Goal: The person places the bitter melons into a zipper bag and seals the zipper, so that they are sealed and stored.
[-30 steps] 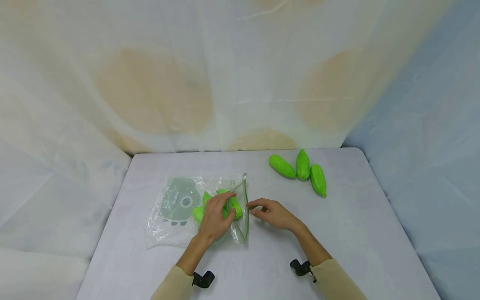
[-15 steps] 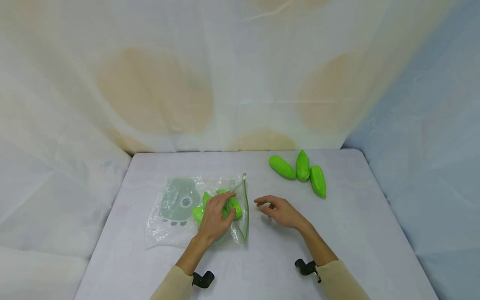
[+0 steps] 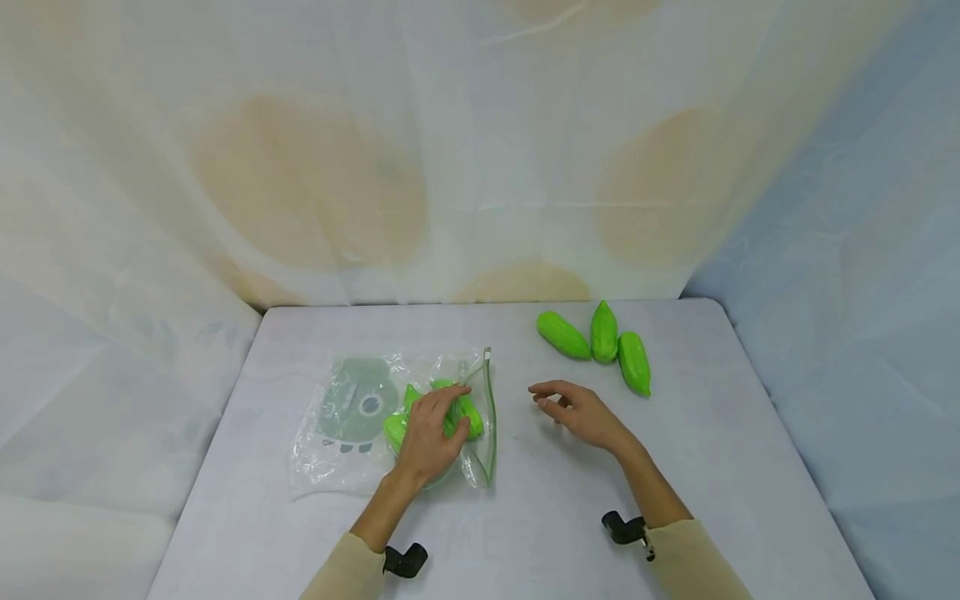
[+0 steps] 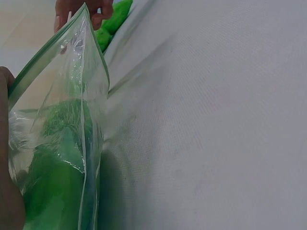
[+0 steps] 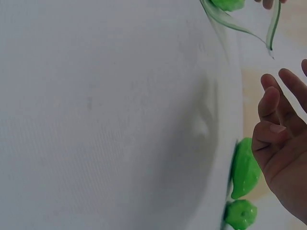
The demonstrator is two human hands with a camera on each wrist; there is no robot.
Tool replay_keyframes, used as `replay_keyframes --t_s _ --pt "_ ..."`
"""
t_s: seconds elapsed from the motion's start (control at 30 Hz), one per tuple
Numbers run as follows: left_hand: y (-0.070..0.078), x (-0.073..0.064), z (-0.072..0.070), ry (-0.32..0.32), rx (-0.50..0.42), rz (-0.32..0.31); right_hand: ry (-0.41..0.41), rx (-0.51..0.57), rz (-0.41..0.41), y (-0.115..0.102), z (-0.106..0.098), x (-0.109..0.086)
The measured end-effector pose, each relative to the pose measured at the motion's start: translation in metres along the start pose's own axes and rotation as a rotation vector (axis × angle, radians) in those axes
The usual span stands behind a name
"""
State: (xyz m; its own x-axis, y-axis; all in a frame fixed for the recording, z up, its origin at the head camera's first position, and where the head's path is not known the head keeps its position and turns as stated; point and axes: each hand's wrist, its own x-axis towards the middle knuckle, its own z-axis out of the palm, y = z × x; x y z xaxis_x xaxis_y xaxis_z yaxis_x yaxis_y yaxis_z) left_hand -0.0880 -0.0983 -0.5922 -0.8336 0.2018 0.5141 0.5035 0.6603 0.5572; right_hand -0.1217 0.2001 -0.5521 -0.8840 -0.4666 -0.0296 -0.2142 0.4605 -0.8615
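Note:
A clear zip bag [image 3: 348, 471] with a green printed cartoon shape lies on the left of the table, its mouth to the right. Inside are several bright green, pointed gourd-like vegetables [image 3: 470, 417]. My left hand [image 3: 432, 433] grips the bag near its mouth, fingers and thumb curved around the bulge. In the left wrist view, the zip edge [image 4: 103, 67] stands raised and apart. Right of the bag, my right hand [image 3: 581, 412] hovers above the table with nothing in it, fingers loosely bent. Beyond it lie three more green gourds [image 3: 635, 364].
A white-covered table [image 3: 540, 533] carries everything. Pale curtains [image 3: 480, 167] with tan spots hang behind its far edge and at both sides. Black wrist cameras [image 3: 405, 561] sit on both cuffs.
My right hand has drawn away from the bag's mouth, moving right and slightly toward the far side. The left hand, the bag and the three loose gourds have stayed put.

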Motion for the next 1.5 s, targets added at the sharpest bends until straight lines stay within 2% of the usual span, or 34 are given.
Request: replay_keyframes --t_s 0.17,0.2,0.37,0.47,0.77,1.03,1.3,1.5 --pt "0.001 0.0 0.0 -0.007 -0.004 -0.003 0.062 -0.002 -0.01 0.003 -0.01 -0.003" --pt "0.001 0.0 0.0 -0.008 -0.003 -0.003 0.073 -0.005 -0.012 -0.002 -0.012 -0.005" --pt "0.0 0.0 0.0 -0.01 0.001 0.003 0.134 -0.028 0.008 -0.004 -0.019 -0.009" --pt "0.001 -0.001 -0.001 -0.002 0.002 0.013 0.18 -0.03 0.021 0.004 -0.022 -0.009" --pt "0.001 0.0 -0.001 -0.013 0.008 0.009 0.362 -0.086 0.091 0.02 -0.036 -0.015" --pt "0.001 -0.001 -0.001 -0.01 0.002 0.009 0.481 -0.144 0.15 0.028 -0.049 -0.022" --pt "-0.001 -0.001 0.001 0.016 0.0 0.029 0.687 -0.096 0.197 0.035 -0.06 -0.026" --pt "-0.001 -0.002 0.001 0.01 -0.002 0.025 0.789 -0.093 0.221 0.041 -0.066 -0.028"
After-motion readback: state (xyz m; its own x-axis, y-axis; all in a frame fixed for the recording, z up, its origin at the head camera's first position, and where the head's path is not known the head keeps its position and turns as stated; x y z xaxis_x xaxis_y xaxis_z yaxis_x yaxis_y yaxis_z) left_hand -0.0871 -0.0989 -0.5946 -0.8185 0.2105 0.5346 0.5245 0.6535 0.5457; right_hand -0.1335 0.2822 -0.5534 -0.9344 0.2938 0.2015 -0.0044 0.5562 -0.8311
